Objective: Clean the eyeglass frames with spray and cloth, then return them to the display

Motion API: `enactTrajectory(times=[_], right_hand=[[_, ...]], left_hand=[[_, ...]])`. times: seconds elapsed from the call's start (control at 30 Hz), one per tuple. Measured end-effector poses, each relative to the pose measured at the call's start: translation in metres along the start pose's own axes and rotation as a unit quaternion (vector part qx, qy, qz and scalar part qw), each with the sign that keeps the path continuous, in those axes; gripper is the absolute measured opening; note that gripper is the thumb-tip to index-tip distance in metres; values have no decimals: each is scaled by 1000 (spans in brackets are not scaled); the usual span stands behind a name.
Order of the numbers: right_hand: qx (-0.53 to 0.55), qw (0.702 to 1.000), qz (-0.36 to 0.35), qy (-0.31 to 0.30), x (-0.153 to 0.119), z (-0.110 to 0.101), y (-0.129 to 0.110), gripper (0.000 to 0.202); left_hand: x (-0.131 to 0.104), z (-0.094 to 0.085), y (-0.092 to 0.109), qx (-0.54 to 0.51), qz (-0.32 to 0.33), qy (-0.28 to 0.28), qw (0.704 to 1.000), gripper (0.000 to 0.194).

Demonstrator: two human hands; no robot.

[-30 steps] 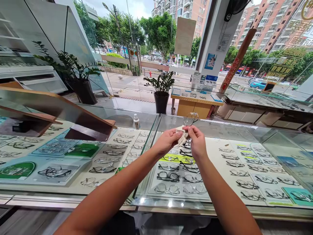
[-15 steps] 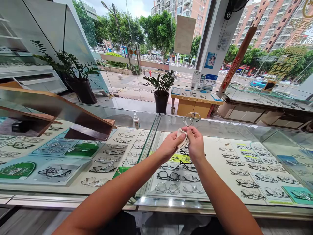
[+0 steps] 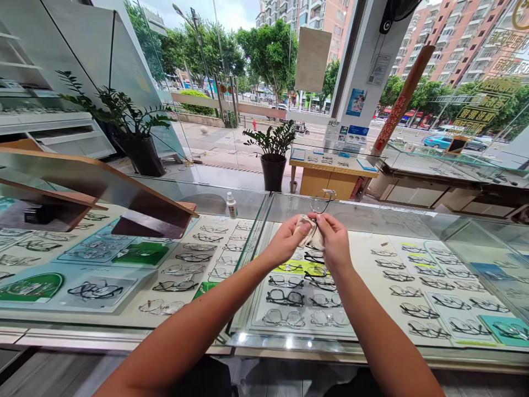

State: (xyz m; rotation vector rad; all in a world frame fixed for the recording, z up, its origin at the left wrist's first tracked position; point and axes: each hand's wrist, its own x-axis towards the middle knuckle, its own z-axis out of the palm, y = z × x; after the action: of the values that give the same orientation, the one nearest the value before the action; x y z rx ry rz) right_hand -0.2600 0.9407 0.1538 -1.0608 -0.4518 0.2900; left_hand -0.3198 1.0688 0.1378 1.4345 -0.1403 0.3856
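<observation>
Above the glass display counter (image 3: 372, 219), my two hands meet around a pair of eyeglasses (image 3: 323, 209). My left hand (image 3: 286, 240) is closed on a pale cleaning cloth (image 3: 305, 234), pressed against the near part of the glasses. Thumb and fingers of my right hand (image 3: 336, 241) pinch the glasses beside the cloth. One lens and part of the dark frame stick up beyond my fingers. The rest of the glasses is hidden by the cloth and fingers.
A small white spray bottle (image 3: 231, 205) stands on the counter to the left. Further left, a brown wooden stand (image 3: 124, 193) juts over the glass. Several spectacle frames (image 3: 285, 298) lie in rows under the glass. A potted plant (image 3: 273, 172) stands beyond the counter.
My right hand has moved slightly right and down. More of the cloth now shows hanging between my hands, and the glasses have turned a little.
</observation>
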Motion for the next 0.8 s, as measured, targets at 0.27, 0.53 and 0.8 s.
enactTrajectory(times=[0.27,0.53,0.8], right_hand=[[-37,998,-36,-24,-1,1,3,28],[-26,999,-20,-18,5,-6,4,29],[-39,998,-33,-31,4,-4,5,25]], left_hand=[[2,3,-2,-46,-15,27,998,61],[0,-4,4,-9,-20,-7,1000,57],[5,-5,1,28,21,46,998,61]])
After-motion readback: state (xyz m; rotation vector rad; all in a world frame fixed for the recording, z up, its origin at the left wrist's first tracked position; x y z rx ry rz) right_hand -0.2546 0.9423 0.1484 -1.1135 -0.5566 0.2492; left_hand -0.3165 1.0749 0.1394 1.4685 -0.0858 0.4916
